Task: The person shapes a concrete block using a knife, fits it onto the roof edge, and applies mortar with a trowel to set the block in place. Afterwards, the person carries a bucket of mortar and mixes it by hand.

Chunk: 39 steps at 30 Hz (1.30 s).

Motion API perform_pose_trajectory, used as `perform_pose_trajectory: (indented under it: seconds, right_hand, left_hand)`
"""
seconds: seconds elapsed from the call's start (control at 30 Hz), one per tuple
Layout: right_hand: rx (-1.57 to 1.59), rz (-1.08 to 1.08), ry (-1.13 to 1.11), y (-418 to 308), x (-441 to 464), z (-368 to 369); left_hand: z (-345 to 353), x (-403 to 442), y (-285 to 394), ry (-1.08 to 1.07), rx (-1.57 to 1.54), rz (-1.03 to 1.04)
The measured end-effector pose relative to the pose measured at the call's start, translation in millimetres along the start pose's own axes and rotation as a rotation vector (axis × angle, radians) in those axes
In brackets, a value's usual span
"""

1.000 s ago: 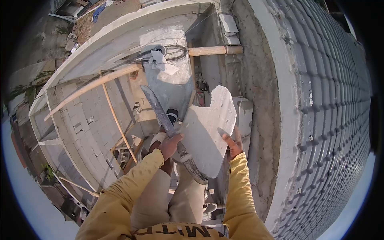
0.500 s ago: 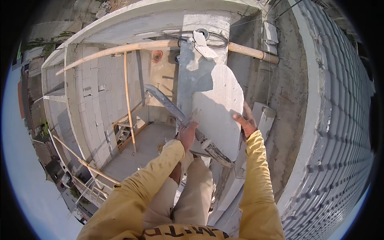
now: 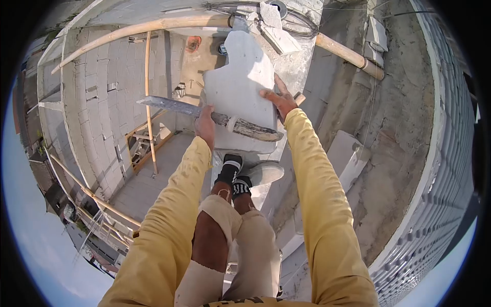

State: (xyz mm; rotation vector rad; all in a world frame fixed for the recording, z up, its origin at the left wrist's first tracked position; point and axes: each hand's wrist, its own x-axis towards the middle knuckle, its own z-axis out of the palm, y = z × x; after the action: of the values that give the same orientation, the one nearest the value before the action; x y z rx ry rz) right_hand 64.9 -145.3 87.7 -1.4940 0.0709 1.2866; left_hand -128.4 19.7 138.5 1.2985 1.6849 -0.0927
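Between my hands is a pale aerated concrete block [image 3: 241, 77] with a broken, uneven far edge. My left hand [image 3: 205, 127] is closed at the block's left edge and on a machete [image 3: 253, 129] lying across the block's near part. The machete's worn wooden handle points right, and its grey blade sticks out to the left. On the block's right edge my right hand [image 3: 283, 101] is closed, thumb on top and fingers at the side, partly hidden. The block is above a plank [image 3: 302, 61], over my feet; whether it touches the plank, I cannot tell.
Broken block pieces [image 3: 281, 38] and coiled black cable [image 3: 302, 25] lie at the plank's far end. A bamboo pole [image 3: 348, 53] crosses beneath. Left, a deep drop leads to a floor [image 3: 153, 174]. Right are a loose block [image 3: 343, 153], a ledge and roof tiles [image 3: 434, 220].
Both hands have moved forward and left with the block and machete. The machete now lies flatter across. My view has shifted, and my feet have come into sight.
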Motion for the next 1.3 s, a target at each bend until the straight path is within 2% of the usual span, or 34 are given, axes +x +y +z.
perform_pose_trajectory:
  seconds: [0.07,0.17,0.23,0.37,0.43,0.47,0.53,0.6,0.63,0.67,0.73,0.77,0.83,0.87,0.93,0.97,1.1,1.17,1.2,1.27,1.3]
  right_hand:
    - [0.040,0.002,-0.008,15.0,13.4,2.2]
    - [0.214,0.026,-0.060,19.7,16.7,3.6]
    - [0.193,-0.056,-0.067,29.3,19.0,-0.8]
    - [0.172,0.036,-0.074,23.7,14.9,-15.7]
    - [-0.397,0.123,0.067,5.8,0.9,-21.4]
    - [-0.407,0.121,0.070,-4.2,-16.1,-19.2]
    - [-0.748,-0.271,0.106,-23.0,-68.9,-2.4]
    - [-0.807,-0.364,-0.141,-34.1,-112.7,9.4]
    - [-0.807,-0.361,-0.139,-29.8,-127.1,18.9]
    - [-0.815,-0.287,-0.114,-23.9,-138.9,30.3]
    - [-0.819,-0.218,-0.085,-1.5,-155.5,36.6]
    - [-0.758,-0.234,0.063,20.8,-160.1,36.4]
    - [-0.638,-0.251,0.266,35.5,-173.8,34.5]
    - [-0.636,-0.250,0.266,43.7,-178.9,29.8]
    - [-0.404,-0.059,0.369,51.9,-187.4,20.6]
    - [-0.534,-0.059,0.432,54.7,-193.8,10.1]
    - [-0.576,-0.118,0.531,63.9,-182.7,-17.0]
    - [-0.595,-0.114,0.525,52.8,-167.9,-17.6]
    - [-0.614,-0.114,0.521,47.3,-158.7,-17.6]
    - [-0.618,-0.111,0.493,35.6,-138.2,-14.7]
    - [-0.614,-0.098,0.477,25.0,-130.3,-10.8]
  left_hand:
    - [5.8,16.1,-4.2,0.006,-0.062,-0.095]
    - [15.3,31.5,-20.6,-0.003,-0.044,-0.012]
    - [24.2,35.5,-40.8,0.059,0.003,0.016]
    - [35.3,27.1,-45.5,0.079,0.021,0.079]
    - [34.0,2.4,-13.1,0.003,0.165,0.100]
    - [33.9,-11.4,4.8,-0.024,0.209,0.109]
    - [36.4,-42.0,30.4,0.058,0.409,0.093]
    - [40.7,-52.8,29.7,0.057,0.423,0.154]
    - [42.8,-59.3,28.2,0.060,0.442,0.213]
    - [45.4,-70.2,29.5,0.056,0.444,0.213]
    - [52.9,-95.5,38.5,-0.039,0.563,0.456]
    - [57.0,-106.2,41.0,-0.039,0.566,0.459]
    - [62.6,-122.3,42.6,-0.235,0.649,0.567]
    - [63.7,-122.6,40.5,-0.234,0.652,0.566]
    - [64.2,-122.8,32.4,-0.192,0.589,0.682]
    - [61.2,-114.1,31.0,-0.142,0.634,0.711]
    - [50.6,-56.7,30.5,0.014,0.626,0.647]
    - [48.1,-22.9,24.8,0.156,0.628,0.581]
    - [44.9,-12.8,24.9,0.158,0.628,0.578]
    - [36.2,9.8,28.1,0.102,0.295,0.160]
    - [31.9,29.9,12.5,0.062,0.211,0.128]
